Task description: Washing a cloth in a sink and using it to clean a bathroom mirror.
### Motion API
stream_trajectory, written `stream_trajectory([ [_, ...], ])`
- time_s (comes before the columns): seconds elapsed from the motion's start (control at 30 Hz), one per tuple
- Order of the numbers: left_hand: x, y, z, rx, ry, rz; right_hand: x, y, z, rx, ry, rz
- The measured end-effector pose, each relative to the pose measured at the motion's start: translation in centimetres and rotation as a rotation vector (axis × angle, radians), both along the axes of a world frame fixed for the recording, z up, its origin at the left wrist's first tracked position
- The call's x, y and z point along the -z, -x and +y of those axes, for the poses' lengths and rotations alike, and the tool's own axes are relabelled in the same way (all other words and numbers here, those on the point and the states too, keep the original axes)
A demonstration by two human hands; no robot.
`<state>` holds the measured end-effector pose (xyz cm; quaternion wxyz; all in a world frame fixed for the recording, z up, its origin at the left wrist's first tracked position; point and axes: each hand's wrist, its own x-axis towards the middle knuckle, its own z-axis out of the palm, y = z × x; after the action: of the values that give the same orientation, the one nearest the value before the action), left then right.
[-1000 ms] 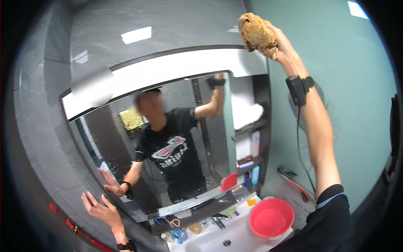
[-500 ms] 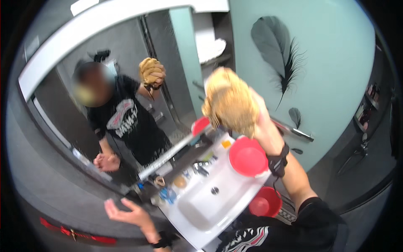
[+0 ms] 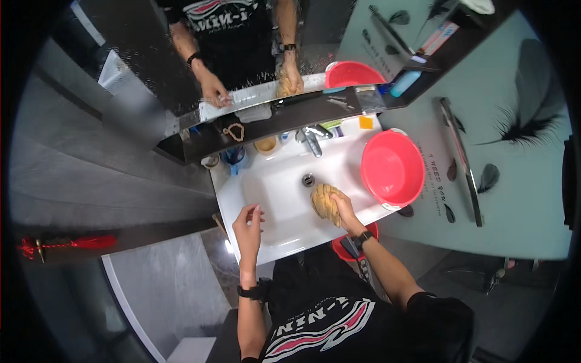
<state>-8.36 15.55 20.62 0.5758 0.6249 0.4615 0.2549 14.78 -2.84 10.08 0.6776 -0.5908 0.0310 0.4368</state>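
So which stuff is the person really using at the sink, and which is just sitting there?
In use:
- yellow cloth, gripped by the right hand
- white sink, its front rim under the left hand

Just lying about:
- red basin on the sink's right side
- tap
- bead bracelet on the dark shelf
- red tassel at the left

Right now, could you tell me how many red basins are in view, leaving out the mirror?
2: one red basin sits on the sink's right edge, and another red basin shows partly below the sink's front edge, under the right hand. Others may be hidden.
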Motion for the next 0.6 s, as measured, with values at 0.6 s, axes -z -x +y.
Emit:
stream_trajectory([
  [0.6,8.1,-31.8,1.2,0.162,0.698,-0.338,10.4,-5.7,8.1,0.182,-0.451,0.364],
])
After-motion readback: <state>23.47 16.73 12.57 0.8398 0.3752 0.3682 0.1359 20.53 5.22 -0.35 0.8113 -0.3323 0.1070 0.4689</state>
